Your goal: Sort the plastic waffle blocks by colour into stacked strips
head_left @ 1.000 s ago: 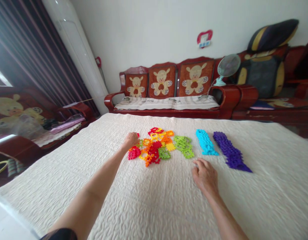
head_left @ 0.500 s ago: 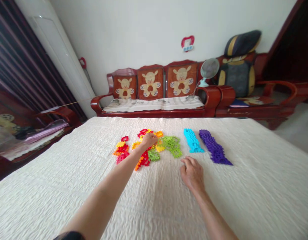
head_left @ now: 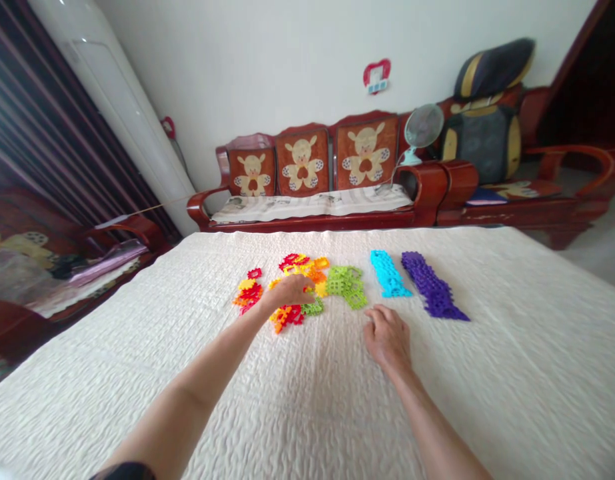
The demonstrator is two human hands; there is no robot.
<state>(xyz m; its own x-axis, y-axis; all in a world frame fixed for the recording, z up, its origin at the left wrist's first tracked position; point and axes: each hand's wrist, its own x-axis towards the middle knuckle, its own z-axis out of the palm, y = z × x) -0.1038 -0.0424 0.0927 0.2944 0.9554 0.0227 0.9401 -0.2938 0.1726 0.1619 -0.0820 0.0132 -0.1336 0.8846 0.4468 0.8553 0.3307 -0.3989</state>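
My left hand (head_left: 291, 292) reaches over a mixed pile of red, orange and yellow toothed plastic pieces (head_left: 289, 315). Its thumb and fingers are apart, pointing right, just above a small green piece (head_left: 314, 307); nothing shows between them. On the cloth lies my right hand (head_left: 388, 337), fingers loosely bent and holding nothing, just below the stack of green pieces (head_left: 346, 287). Light blue pieces (head_left: 388, 275) form a row beyond it, and a longer row of purple pieces (head_left: 433, 287) lies to the right. A smaller red and orange group (head_left: 248, 293) sits left of the pile.
A cream quilted cloth (head_left: 317, 400) covers the table. Past its far edge stands a wooden sofa (head_left: 427, 193) with bear cushions (head_left: 302, 160). A small fan (head_left: 423, 127) stands by the sofa's arm, and a chair with a massage pad (head_left: 487, 140) is at the right.
My left hand has drawn back slightly towards me, and its fingers have spread from a closer pinch. My right hand stays on the cloth. The view has shifted a little.
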